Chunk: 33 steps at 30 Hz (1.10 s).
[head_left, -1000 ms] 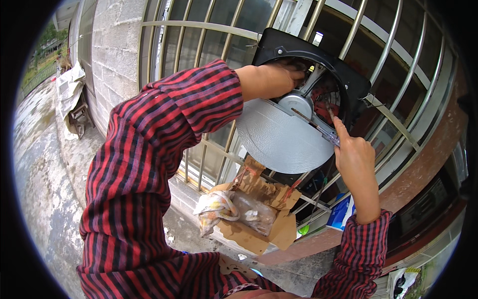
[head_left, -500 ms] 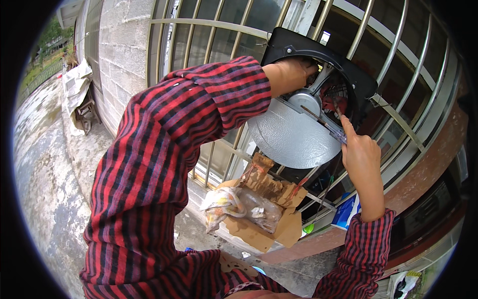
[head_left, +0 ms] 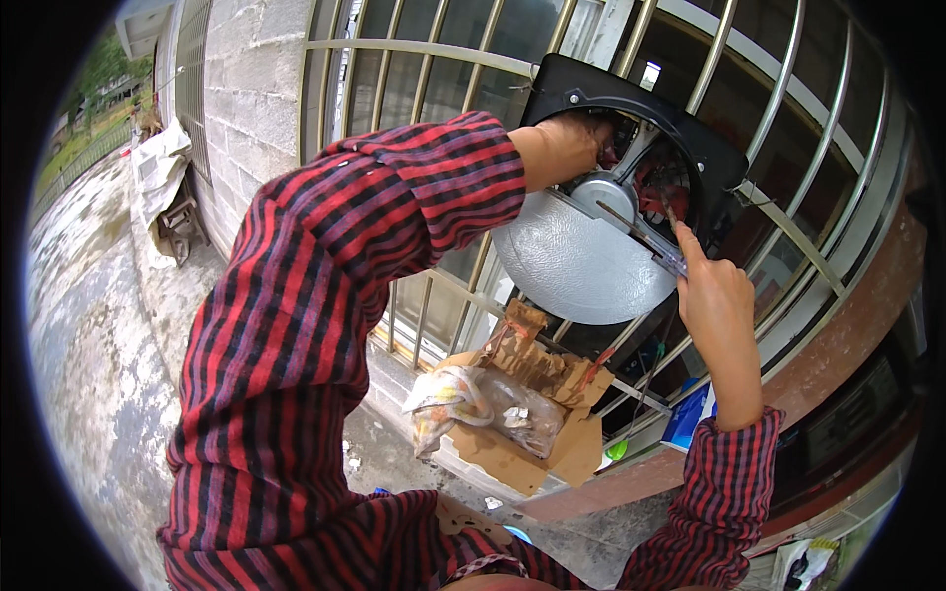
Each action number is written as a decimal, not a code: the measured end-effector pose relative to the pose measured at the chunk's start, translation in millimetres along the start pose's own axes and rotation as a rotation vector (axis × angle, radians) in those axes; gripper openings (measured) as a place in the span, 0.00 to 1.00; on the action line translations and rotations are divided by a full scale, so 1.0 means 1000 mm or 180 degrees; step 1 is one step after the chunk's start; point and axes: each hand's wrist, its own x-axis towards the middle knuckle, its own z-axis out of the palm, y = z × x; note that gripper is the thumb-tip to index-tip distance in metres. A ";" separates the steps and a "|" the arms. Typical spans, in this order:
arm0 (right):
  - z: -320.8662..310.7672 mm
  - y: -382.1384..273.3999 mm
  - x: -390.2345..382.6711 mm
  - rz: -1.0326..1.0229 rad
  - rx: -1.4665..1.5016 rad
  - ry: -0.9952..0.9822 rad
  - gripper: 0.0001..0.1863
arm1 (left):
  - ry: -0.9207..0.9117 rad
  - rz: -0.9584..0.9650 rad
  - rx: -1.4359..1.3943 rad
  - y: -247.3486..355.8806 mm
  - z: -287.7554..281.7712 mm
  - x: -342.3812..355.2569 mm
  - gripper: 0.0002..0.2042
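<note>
A black-framed exhaust fan [head_left: 548, 89] is fixed against the metal window bars, with a round silver motor [head_left: 603, 197] inside its opening. My left hand [head_left: 567, 148] reaches into the upper left of that opening, its fingers mostly hidden by the rim and shadow. In my right hand [head_left: 717, 300] is a screwdriver [head_left: 641, 236] with a clear purplish handle, its thin shaft pointing up and left across the motor. The index finger stretches up toward the opening's lower right. Below the motor hangs a silver rounded flap [head_left: 581, 266]. Dark red parts [head_left: 658, 187] show inside.
Under the fan, an opened cardboard box [head_left: 576, 453] holds a clear plastic bag [head_left: 522, 419] and a pale patterned cloth [head_left: 448, 399]. Beside it are a blue-and-white package [head_left: 687, 419] and a green round thing [head_left: 617, 450]. Window bars [head_left: 714, 59] surround the fan.
My left hand has shifted slightly left within the fan opening. The right hand keeps its hold on the screwdriver, nearly still. The view has shifted a little.
</note>
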 end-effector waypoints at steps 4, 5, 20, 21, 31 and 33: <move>0.000 0.002 0.001 -0.0049 0.0008 0.0005 0.33 | -0.0158 0.0027 -0.0087 -0.002 -0.013 -0.004 0.15; 0.000 0.003 0.001 -0.0084 -0.0016 0.0027 0.33 | -0.0178 0.0025 -0.0176 -0.002 -0.015 -0.005 0.15; 0.003 0.005 -0.001 -0.0057 0.0045 0.0098 0.32 | -0.0308 0.0405 -0.0492 -0.009 -0.010 -0.028 0.09; 0.003 0.005 -0.002 -0.0022 0.0051 0.0082 0.32 | -0.0275 0.0421 -0.0484 -0.010 -0.016 -0.030 0.09; 0.006 0.007 -0.001 -0.0186 0.0018 0.0207 0.31 | -0.0105 0.0229 -0.0561 -0.009 -0.057 -0.087 0.24; 0.005 0.006 -0.001 -0.0172 0.0024 0.0175 0.32 | 0.0088 -0.0021 -0.1082 -0.006 -0.066 -0.105 0.25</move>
